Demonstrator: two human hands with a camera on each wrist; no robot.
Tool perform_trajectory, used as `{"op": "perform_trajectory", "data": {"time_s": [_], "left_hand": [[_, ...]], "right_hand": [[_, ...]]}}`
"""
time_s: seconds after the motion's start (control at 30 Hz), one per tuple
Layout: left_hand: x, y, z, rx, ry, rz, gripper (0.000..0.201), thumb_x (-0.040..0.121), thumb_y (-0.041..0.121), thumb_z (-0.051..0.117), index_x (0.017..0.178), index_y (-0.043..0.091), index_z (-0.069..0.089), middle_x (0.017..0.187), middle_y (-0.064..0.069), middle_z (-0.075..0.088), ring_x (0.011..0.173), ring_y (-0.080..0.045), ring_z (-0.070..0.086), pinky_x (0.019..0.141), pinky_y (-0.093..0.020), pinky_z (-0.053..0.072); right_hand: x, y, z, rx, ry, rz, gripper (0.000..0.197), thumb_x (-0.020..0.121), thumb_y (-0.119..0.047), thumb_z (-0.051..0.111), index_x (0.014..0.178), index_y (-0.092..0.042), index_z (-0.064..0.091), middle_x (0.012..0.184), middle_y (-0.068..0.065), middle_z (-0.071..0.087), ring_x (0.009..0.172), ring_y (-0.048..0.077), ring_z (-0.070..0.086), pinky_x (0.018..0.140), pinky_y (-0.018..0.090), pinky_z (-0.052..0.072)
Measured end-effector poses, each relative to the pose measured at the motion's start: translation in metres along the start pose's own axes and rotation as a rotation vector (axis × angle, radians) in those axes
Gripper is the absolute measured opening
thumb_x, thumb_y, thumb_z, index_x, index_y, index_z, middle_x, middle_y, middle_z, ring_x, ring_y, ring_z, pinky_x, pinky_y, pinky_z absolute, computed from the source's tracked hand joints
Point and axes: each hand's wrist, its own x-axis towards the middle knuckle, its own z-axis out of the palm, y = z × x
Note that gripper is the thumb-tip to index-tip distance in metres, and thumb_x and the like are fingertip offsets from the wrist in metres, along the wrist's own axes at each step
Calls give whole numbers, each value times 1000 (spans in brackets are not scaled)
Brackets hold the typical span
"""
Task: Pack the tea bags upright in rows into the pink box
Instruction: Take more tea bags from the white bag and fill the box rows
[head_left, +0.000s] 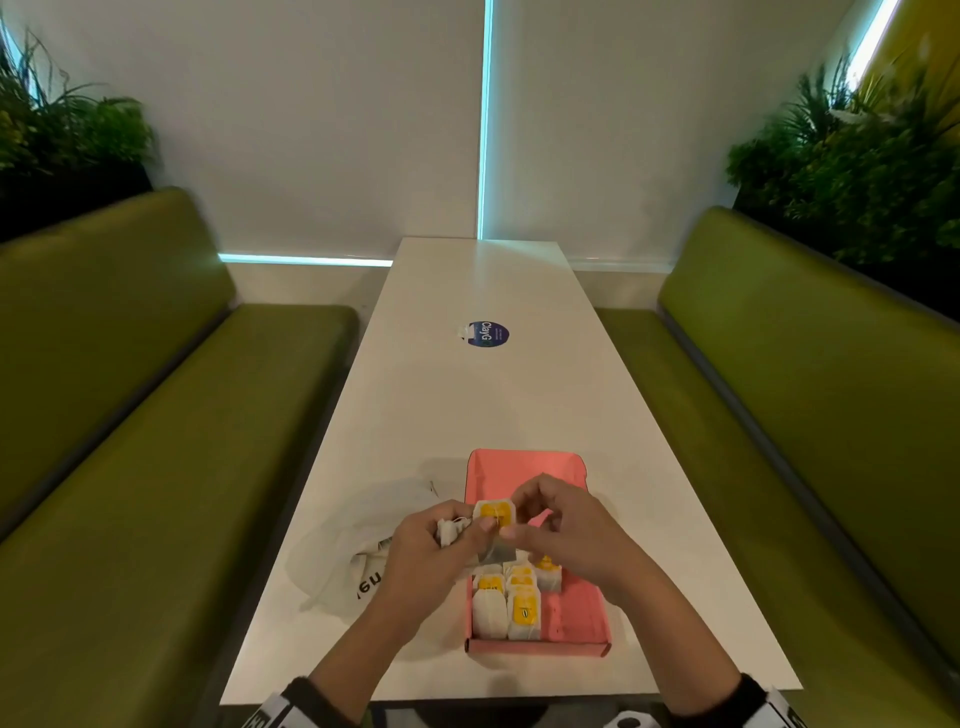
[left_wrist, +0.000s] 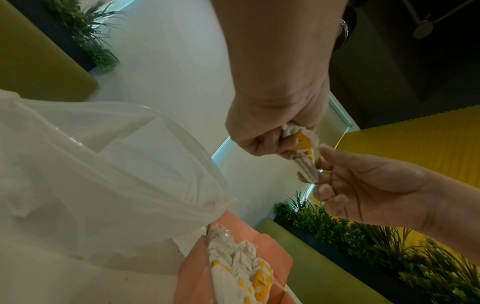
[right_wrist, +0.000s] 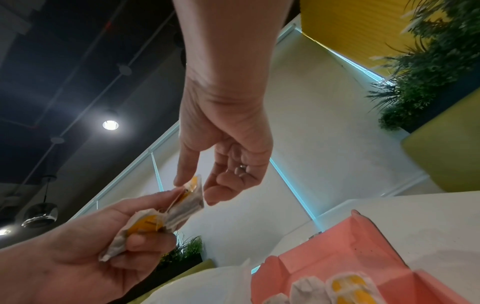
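Observation:
The pink box (head_left: 577, 613) lies open on the white table (head_left: 467, 405) near the front edge. Several tea bags with yellow tags (head_left: 506, 605) stand in rows in its near left part, also seen as tea bags in the box (left_wrist: 239, 265). Above the box my left hand (head_left: 431, 545) grips a small bunch of tea bags (right_wrist: 145, 224). My right hand (head_left: 556, 519) pinches one tea bag (right_wrist: 188, 197) at the end of that bunch between thumb and forefinger. The two hands meet over the box's middle. The far half of the box holds nothing.
A crumpled clear plastic bag (head_left: 363, 525) lies left of the box. A round blue sticker (head_left: 488, 334) sits further up the table. Green benches (head_left: 156, 415) run along both sides, with plants behind them.

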Motion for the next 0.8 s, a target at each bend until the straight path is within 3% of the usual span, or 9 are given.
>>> {"op": "perform_trajectory", "data": {"time_s": [0.13, 0.2, 0.3, 0.43, 0.5, 0.6, 0.7, 0.8], "left_hand": [[0, -1, 2, -33, 31, -30, 7, 84, 21, 67, 81, 15, 71, 63, 6, 66, 56, -1, 57, 51, -13, 42], [1, -3, 2, -27, 117, -11, 8, 85, 25, 63, 90, 24, 70, 78, 12, 72, 70, 1, 64, 59, -14, 49], [1, -6, 0, 63, 246, 36, 5, 86, 30, 60, 84, 31, 65, 78, 21, 69, 73, 4, 63, 61, -15, 51], [-3, -9, -1, 135, 141, 223, 19, 71, 43, 74, 80, 28, 67, 80, 13, 69, 74, -5, 64, 64, -14, 48], [-4, -12, 0, 190, 84, 290, 18, 65, 38, 78, 79, 30, 70, 82, 14, 69, 77, -6, 65, 67, -12, 49], [-3, -19, -1, 286, 58, 354, 15, 69, 31, 78, 82, 36, 71, 85, 17, 67, 80, -7, 66, 71, -18, 51], [-2, -20, -2, 281, 52, 329, 17, 76, 24, 76, 80, 40, 71, 83, 17, 67, 80, -7, 65, 71, -21, 52], [-1, -20, -2, 251, 99, 240, 18, 79, 17, 73, 76, 34, 69, 82, 16, 68, 79, -6, 64, 71, -22, 51]], "right_hand": [[0, 5, 6, -19, -39, 27, 9, 84, -12, 67, 78, -17, 63, 67, -9, 62, 58, 1, 57, 58, 17, 43], [1, 6, 5, 45, 4, 57, 9, 87, -9, 62, 80, -14, 61, 66, -5, 61, 58, 4, 58, 56, 17, 42], [2, 6, 3, 110, 31, 85, 9, 89, -7, 59, 81, -12, 59, 68, -3, 62, 57, 8, 59, 55, 20, 41], [3, 8, 4, 134, 29, 92, 5, 89, -7, 59, 84, -8, 59, 67, -2, 62, 54, 8, 58, 53, 20, 40], [2, 8, 5, 129, 26, 93, 9, 89, -7, 59, 80, -11, 58, 63, -4, 62, 53, 8, 57, 53, 20, 41], [2, 8, 5, 106, 22, 86, 17, 89, -8, 60, 74, -15, 56, 61, -3, 59, 53, 8, 56, 54, 21, 42], [2, 8, 2, 114, 21, 94, 19, 88, -8, 61, 72, -17, 57, 60, -4, 58, 51, 8, 54, 54, 22, 41], [2, 8, -3, 189, 17, 122, 13, 89, -7, 61, 78, -14, 59, 63, 0, 58, 50, 9, 53, 52, 21, 40]]}}
